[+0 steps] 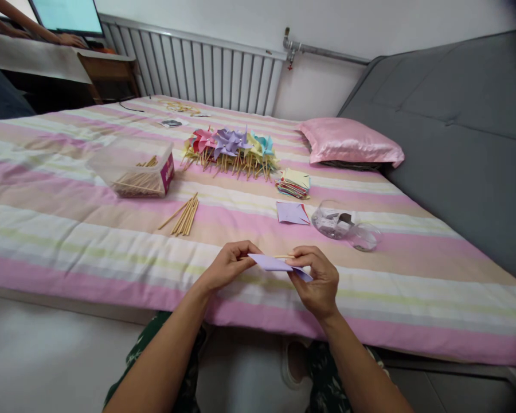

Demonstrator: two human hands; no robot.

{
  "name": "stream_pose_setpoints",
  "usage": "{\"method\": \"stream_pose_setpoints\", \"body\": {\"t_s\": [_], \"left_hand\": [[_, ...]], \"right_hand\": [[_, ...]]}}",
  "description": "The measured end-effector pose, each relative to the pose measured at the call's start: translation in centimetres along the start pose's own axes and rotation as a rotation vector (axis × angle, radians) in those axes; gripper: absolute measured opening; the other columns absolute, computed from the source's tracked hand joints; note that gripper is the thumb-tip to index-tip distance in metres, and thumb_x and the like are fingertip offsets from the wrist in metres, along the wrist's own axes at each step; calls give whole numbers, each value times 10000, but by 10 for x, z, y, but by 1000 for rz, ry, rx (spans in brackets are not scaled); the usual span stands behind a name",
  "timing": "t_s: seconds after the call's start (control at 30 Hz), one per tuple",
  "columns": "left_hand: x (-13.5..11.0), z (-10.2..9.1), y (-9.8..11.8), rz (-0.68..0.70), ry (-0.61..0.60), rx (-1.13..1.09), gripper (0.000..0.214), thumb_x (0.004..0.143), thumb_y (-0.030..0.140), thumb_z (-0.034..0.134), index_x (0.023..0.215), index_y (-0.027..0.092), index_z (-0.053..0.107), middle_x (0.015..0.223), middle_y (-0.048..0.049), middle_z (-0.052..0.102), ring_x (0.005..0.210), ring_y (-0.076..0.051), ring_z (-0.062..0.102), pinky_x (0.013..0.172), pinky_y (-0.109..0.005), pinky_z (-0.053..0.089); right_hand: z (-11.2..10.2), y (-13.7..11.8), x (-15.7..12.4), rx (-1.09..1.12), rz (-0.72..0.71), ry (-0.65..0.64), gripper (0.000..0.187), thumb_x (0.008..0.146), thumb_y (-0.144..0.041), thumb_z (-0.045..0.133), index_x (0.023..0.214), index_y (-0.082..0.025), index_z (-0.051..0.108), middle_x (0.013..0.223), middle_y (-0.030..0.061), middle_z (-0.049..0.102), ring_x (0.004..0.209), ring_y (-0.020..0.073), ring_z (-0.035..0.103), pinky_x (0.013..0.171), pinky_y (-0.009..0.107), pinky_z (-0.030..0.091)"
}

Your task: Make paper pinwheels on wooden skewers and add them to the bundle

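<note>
Above the near edge of the bed, a sheet of purple paper [270, 263] is held between my two hands, partly folded over. A thin wooden stick [285, 256] runs along behind it. My left hand [234, 263] is closed at the paper's left corner, where the stick's end seems to lie between the fingers. My right hand [319, 279] pinches the paper's right part, with thumb and fingers around the stick's other end. How paper and stick are joined is hidden. Just beyond, cut purple paper squares [292, 213] lie flat near a clear round container [332, 221] of small parts.
Loose sticks [184, 215] lie left, before a clear plastic box [137, 182] of more sticks. Finished pinwheels [227, 146] are heaped mid-bed, near a stack of coloured paper [293, 183]. A pink pillow [350, 141] rests by the grey headboard [451, 132]. Another person's hand [71, 40] is at a desk.
</note>
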State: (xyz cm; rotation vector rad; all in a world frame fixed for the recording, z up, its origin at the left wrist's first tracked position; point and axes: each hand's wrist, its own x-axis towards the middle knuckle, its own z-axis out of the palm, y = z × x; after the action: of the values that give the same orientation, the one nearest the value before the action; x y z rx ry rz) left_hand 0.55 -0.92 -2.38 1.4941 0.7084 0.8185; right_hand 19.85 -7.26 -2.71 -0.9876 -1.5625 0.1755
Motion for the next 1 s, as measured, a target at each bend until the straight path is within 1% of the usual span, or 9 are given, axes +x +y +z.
{"method": "stream_pose_setpoints", "body": {"t_s": [0.3,0.43,0.6,0.8,0.9,1.0], "left_hand": [[1,0,1,18,1,-21,198,724,315,664,781,126,649,719,-31,630,661,-136,527,609,-226,362],[0,0,2,18,0,-37,197,715,314,676,774,128,649,709,-25,623,655,-132,521,605,-223,356],[0,-1,1,12,0,-40,222,706,338,683,775,129,646,717,-28,622,660,-138,520,600,-226,353],[0,2,-1,20,-12,13,235,736,363,646,749,130,620,648,-6,570,616,-125,479,577,-228,324],[-1,3,0,27,-11,12,225,736,350,644,764,127,626,682,-19,589,647,-134,497,599,-234,339],[0,4,2,34,1,20,231,735,356,644,771,128,639,702,-28,607,662,-140,511,607,-234,351]], "right_hand": [[-1,1,1,18,6,5,67,733,-169,682,761,-222,654,816,41,638,777,179,630,694,329,532],[-2,1,1,15,5,5,73,733,-160,682,762,-225,667,808,38,648,773,176,633,692,328,532],[-2,0,3,-4,6,3,49,746,-177,670,755,-225,668,800,42,654,762,178,634,682,331,537],[-2,0,3,10,-11,41,86,726,-145,668,736,-229,652,756,25,650,728,176,628,639,323,524],[-3,1,4,21,-30,33,92,725,-141,672,750,-229,657,766,25,654,732,176,633,646,326,520],[-3,0,5,11,-32,31,60,735,-170,672,747,-226,656,768,29,663,739,183,644,656,334,524]]}}
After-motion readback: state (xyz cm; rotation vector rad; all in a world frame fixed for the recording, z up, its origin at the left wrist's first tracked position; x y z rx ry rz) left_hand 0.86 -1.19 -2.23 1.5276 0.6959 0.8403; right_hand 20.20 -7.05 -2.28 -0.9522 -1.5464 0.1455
